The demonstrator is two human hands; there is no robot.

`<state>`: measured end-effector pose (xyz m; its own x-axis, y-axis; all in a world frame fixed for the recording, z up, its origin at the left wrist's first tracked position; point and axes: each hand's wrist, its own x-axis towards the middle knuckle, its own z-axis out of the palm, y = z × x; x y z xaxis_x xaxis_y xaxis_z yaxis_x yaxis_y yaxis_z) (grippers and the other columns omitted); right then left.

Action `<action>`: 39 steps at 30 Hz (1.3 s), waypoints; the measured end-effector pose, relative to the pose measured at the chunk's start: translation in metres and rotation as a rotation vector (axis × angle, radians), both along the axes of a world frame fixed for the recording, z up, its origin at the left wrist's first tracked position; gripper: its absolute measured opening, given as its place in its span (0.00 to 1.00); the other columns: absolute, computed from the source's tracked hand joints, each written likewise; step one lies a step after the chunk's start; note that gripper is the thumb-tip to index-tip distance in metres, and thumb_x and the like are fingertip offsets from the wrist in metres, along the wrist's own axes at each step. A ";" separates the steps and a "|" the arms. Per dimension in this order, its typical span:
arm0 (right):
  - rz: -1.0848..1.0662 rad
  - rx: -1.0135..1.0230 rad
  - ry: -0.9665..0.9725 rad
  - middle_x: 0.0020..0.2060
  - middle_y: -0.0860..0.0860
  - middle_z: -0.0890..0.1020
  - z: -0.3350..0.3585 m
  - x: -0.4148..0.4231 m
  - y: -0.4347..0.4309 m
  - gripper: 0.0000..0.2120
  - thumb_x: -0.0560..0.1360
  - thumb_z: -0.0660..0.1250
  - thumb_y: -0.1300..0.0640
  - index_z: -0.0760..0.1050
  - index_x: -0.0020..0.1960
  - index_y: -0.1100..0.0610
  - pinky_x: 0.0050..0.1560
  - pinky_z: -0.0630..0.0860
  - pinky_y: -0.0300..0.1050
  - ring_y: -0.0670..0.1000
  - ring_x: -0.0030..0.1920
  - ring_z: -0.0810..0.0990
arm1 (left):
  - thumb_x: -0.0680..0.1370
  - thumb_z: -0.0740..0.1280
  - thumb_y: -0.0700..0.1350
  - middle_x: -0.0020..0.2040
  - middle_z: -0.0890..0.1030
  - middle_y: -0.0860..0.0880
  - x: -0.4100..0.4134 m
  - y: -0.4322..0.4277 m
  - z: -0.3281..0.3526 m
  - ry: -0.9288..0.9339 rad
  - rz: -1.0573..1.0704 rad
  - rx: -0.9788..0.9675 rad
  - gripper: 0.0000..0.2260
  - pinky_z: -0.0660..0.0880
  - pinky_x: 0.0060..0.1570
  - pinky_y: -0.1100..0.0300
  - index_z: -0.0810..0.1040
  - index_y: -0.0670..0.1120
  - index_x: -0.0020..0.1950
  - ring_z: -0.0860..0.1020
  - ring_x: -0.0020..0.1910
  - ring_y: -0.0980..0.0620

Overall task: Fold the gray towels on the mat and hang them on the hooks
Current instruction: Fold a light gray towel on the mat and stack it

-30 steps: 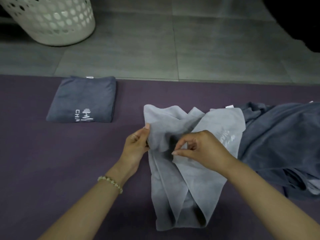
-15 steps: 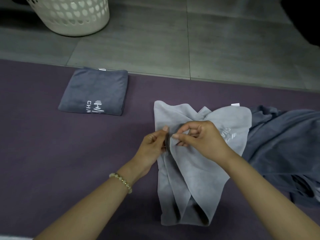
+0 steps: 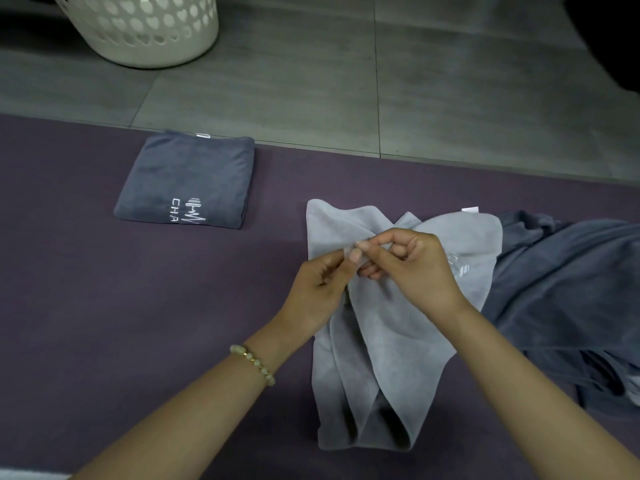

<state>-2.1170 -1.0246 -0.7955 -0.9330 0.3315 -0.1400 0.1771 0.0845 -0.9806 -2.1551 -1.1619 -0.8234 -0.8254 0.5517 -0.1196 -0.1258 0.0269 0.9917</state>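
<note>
A light gray towel (image 3: 374, 368) lies rumpled lengthwise on the purple mat (image 3: 104, 306), in the middle of the view. My left hand (image 3: 318, 292) and my right hand (image 3: 412, 268) meet over its upper half, both pinching the same raised fold of cloth between thumb and fingers. A dark gray towel (image 3: 187, 181) lies folded into a neat square at the mat's far left, white lettering on top. A second dark gray towel (image 3: 561, 292) lies in a loose heap to the right, partly under the light one. No hooks are visible.
A white perforated laundry basket (image 3: 145, 29) stands on the gray tiled floor (image 3: 381, 91) beyond the mat's far edge. A dark shape (image 3: 609, 36) fills the top right corner.
My hands have come together from a spread grip, and both now pinch one fold at the towel's middle. The view has tilted, so everything sits lower in frame.
</note>
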 end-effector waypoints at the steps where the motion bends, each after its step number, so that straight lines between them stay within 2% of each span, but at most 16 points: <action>1: 0.000 -0.014 -0.014 0.30 0.53 0.84 0.000 0.000 0.000 0.06 0.74 0.69 0.58 0.80 0.41 0.61 0.36 0.80 0.37 0.50 0.32 0.84 | 0.81 0.59 0.42 0.32 0.76 0.53 0.000 0.001 0.000 0.046 0.006 -0.010 0.13 0.69 0.37 0.67 0.80 0.37 0.45 0.71 0.31 0.61; 5: 0.055 0.030 -0.092 0.31 0.51 0.83 -0.005 0.005 0.005 0.09 0.77 0.64 0.52 0.77 0.45 0.58 0.41 0.79 0.39 0.48 0.35 0.82 | 0.81 0.60 0.43 0.32 0.72 0.37 -0.006 0.000 -0.009 0.126 0.081 -0.040 0.18 0.66 0.34 0.50 0.74 0.27 0.42 0.67 0.34 0.49; 7: 0.209 0.449 -0.157 0.35 0.48 0.77 -0.013 0.011 0.013 0.13 0.71 0.71 0.46 0.76 0.45 0.55 0.46 0.72 0.39 0.45 0.39 0.75 | 0.81 0.59 0.44 0.34 0.73 0.33 -0.007 -0.001 -0.010 0.135 0.136 -0.048 0.18 0.68 0.35 0.47 0.74 0.28 0.43 0.68 0.35 0.48; 9: 0.287 0.719 -0.164 0.43 0.46 0.74 -0.017 0.014 0.019 0.17 0.66 0.75 0.43 0.78 0.46 0.54 0.54 0.67 0.37 0.45 0.48 0.70 | 0.82 0.56 0.45 0.37 0.78 0.40 -0.007 -0.002 -0.008 0.100 0.231 -0.057 0.17 0.73 0.38 0.58 0.76 0.34 0.45 0.74 0.38 0.52; 12: 0.335 0.586 -0.099 0.47 0.48 0.78 -0.020 0.015 0.027 0.20 0.65 0.74 0.42 0.80 0.45 0.57 0.62 0.65 0.41 0.42 0.52 0.71 | 0.83 0.52 0.53 0.43 0.85 0.51 -0.020 -0.003 -0.011 -0.217 0.376 0.049 0.21 0.77 0.43 0.68 0.78 0.39 0.49 0.83 0.44 0.56; 14: 0.378 0.374 -0.151 0.39 0.57 0.77 -0.021 0.016 0.031 0.27 0.63 0.73 0.38 0.77 0.40 0.63 0.49 0.72 0.45 0.44 0.41 0.74 | 0.83 0.53 0.55 0.29 0.81 0.51 -0.035 -0.007 -0.011 -0.517 0.475 0.218 0.21 0.77 0.34 0.65 0.74 0.42 0.40 0.81 0.31 0.54; 16: 0.425 0.296 -0.246 0.33 0.56 0.76 -0.029 0.018 0.034 0.23 0.61 0.74 0.36 0.77 0.36 0.57 0.38 0.72 0.42 0.45 0.36 0.74 | 0.82 0.55 0.54 0.20 0.68 0.54 -0.045 -0.014 -0.010 -0.642 0.571 0.286 0.18 0.71 0.25 0.67 0.65 0.48 0.34 0.68 0.20 0.56; 18: 0.482 0.403 -0.344 0.32 0.44 0.74 -0.042 0.022 0.038 0.18 0.59 0.74 0.33 0.74 0.32 0.47 0.47 0.68 0.33 0.39 0.45 0.72 | 0.82 0.56 0.52 0.20 0.61 0.55 -0.051 -0.028 -0.018 -0.435 0.563 0.142 0.20 0.61 0.20 0.67 0.60 0.51 0.30 0.60 0.19 0.57; 20: 0.483 0.498 -0.419 0.34 0.38 0.73 -0.054 0.027 0.044 0.19 0.58 0.73 0.31 0.72 0.31 0.44 0.62 0.63 0.36 0.41 0.55 0.66 | 0.82 0.56 0.53 0.23 0.63 0.54 -0.053 -0.049 -0.035 0.009 0.394 -0.232 0.22 0.61 0.24 0.61 0.60 0.50 0.28 0.61 0.23 0.54; 22: 0.489 0.555 -0.444 0.31 0.39 0.71 -0.060 0.030 0.050 0.20 0.59 0.72 0.30 0.69 0.29 0.43 0.60 0.63 0.38 0.41 0.51 0.65 | 0.79 0.57 0.59 0.25 0.68 0.52 -0.052 -0.072 -0.050 0.330 0.150 -0.666 0.23 0.65 0.31 0.55 0.62 0.47 0.30 0.68 0.28 0.48; 24: 0.531 0.621 -0.472 0.31 0.40 0.70 -0.062 0.031 0.056 0.17 0.61 0.74 0.34 0.70 0.29 0.42 0.52 0.63 0.35 0.43 0.49 0.65 | 0.77 0.56 0.64 0.30 0.74 0.49 -0.047 -0.084 -0.059 0.424 0.009 -0.916 0.23 0.68 0.34 0.55 0.66 0.48 0.31 0.74 0.34 0.45; 27: 0.542 0.673 -0.461 0.34 0.40 0.74 -0.064 0.032 0.064 0.13 0.63 0.76 0.40 0.73 0.32 0.43 0.57 0.60 0.38 0.45 0.51 0.66 | 0.77 0.54 0.66 0.38 0.80 0.46 -0.042 -0.080 -0.065 0.499 -0.103 -1.124 0.23 0.67 0.36 0.56 0.69 0.48 0.36 0.78 0.41 0.45; 30: 0.519 0.663 -0.434 0.39 0.43 0.80 -0.060 0.031 0.071 0.11 0.63 0.76 0.41 0.79 0.38 0.46 0.63 0.65 0.43 0.48 0.53 0.72 | 0.76 0.54 0.66 0.47 0.82 0.49 -0.041 -0.069 -0.070 0.664 -0.197 -1.113 0.22 0.69 0.37 0.58 0.74 0.50 0.45 0.79 0.46 0.49; 33: 0.470 0.531 -0.379 0.41 0.49 0.83 -0.055 0.028 0.078 0.08 0.66 0.77 0.48 0.82 0.40 0.49 0.59 0.72 0.46 0.48 0.50 0.78 | 0.77 0.55 0.65 0.61 0.78 0.56 -0.040 -0.050 -0.070 0.618 -0.266 -0.936 0.21 0.71 0.51 0.62 0.73 0.59 0.64 0.76 0.59 0.54; 36: 0.411 0.368 -0.261 0.47 0.43 0.82 -0.058 0.025 0.077 0.08 0.67 0.77 0.55 0.82 0.44 0.48 0.58 0.71 0.36 0.40 0.53 0.78 | 0.77 0.59 0.63 0.60 0.79 0.55 -0.039 -0.016 -0.072 0.499 -0.335 -0.832 0.20 0.67 0.51 0.65 0.71 0.59 0.67 0.77 0.59 0.53; 39: 0.335 0.496 -0.217 0.62 0.43 0.72 -0.065 0.026 0.085 0.20 0.65 0.78 0.55 0.77 0.54 0.45 0.65 0.63 0.34 0.40 0.66 0.68 | 0.76 0.63 0.62 0.60 0.78 0.56 -0.038 0.009 -0.078 0.384 -0.438 -0.841 0.20 0.69 0.56 0.62 0.71 0.58 0.66 0.76 0.60 0.53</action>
<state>-2.0911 -0.9391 -0.8608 -0.9651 0.1005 -0.2420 0.2524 0.6045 -0.7555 -2.1933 -1.1528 -0.9012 -0.6357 0.6734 -0.3775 0.3846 0.7003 0.6014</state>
